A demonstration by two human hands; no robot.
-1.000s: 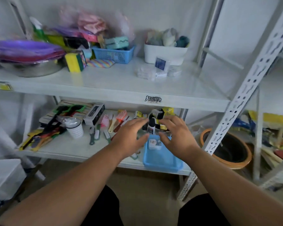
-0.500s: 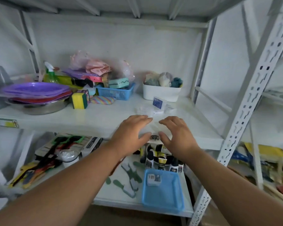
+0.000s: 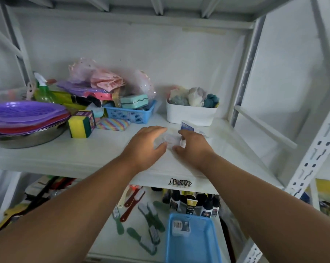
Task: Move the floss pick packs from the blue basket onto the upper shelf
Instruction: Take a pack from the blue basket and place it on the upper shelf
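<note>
Several clear floss pick packs (image 3: 169, 138) lie in a small pile on the white upper shelf (image 3: 95, 154). One pack with a blue label (image 3: 187, 127) leans behind them. My left hand (image 3: 147, 145) touches the pile's left side with relaxed fingers and its thumb against the plastic. My right hand (image 3: 193, 147) cups the pile's right side, fingers lightly bent, and hides part of it. On the lower shelf stands the blue basket (image 3: 194, 251) with one pack (image 3: 180, 227) lying in it.
Behind the pile are a white tub of sponges (image 3: 191, 114) and a small blue mesh basket (image 3: 130, 113). Purple plates in a steel bowl (image 3: 25, 120) and a yellow sponge (image 3: 78, 127) sit on the left. Brushes (image 3: 149, 224) and bottles (image 3: 190, 204) lie beside the blue basket.
Both hands rose from over the blue basket on the lower shelf to the upper shelf and now rest against the pile of packs. The view tilted upward.
</note>
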